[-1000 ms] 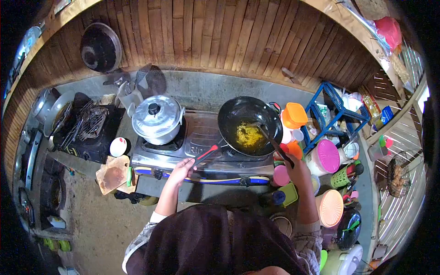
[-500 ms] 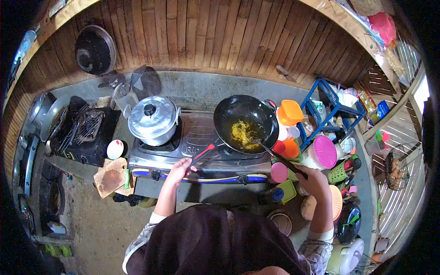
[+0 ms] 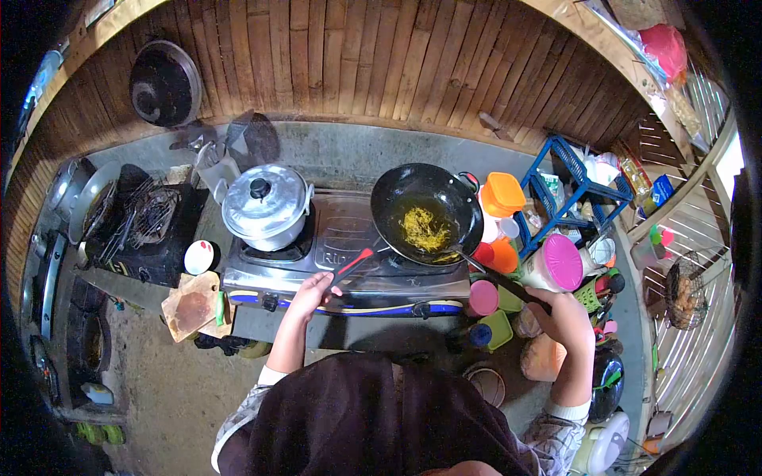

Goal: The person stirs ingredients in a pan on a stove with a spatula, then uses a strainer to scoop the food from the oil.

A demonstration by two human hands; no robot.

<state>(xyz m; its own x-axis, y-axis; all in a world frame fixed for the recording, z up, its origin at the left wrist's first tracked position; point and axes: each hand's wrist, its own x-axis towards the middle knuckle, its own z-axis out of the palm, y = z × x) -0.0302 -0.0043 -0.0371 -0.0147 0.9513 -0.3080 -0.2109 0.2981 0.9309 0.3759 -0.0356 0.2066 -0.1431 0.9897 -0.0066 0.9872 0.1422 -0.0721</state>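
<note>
A black wok (image 3: 405, 189) stands on the right burner of the steel gas stove (image 3: 349, 279). Yellow shredded food (image 3: 425, 230) lies in oily liquid at its bottom. My left hand (image 3: 312, 297) is closed around the wok's black-and-red handle (image 3: 355, 263). In my right hand (image 3: 568, 319) is the dark handle of a spatula (image 3: 498, 278). Its head rests inside the wok near the lower right rim, partly hidden by the food and liquid. On the left burner sits a lidded aluminium pot (image 3: 266, 208).
Right of the stove crowd an orange container (image 3: 503, 195), a blue rack (image 3: 567, 198) and a tub with a pink lid (image 3: 562, 263). To the left are a cutting board (image 3: 190, 308) with a green-handled knife (image 3: 220, 309), a small white dish (image 3: 200, 258) and a second, black stove (image 3: 143, 268).
My right hand has moved right and slightly down, drawing the spatula toward the wok's right rim. The yellow food is more spread out. My left hand stays on the handle.
</note>
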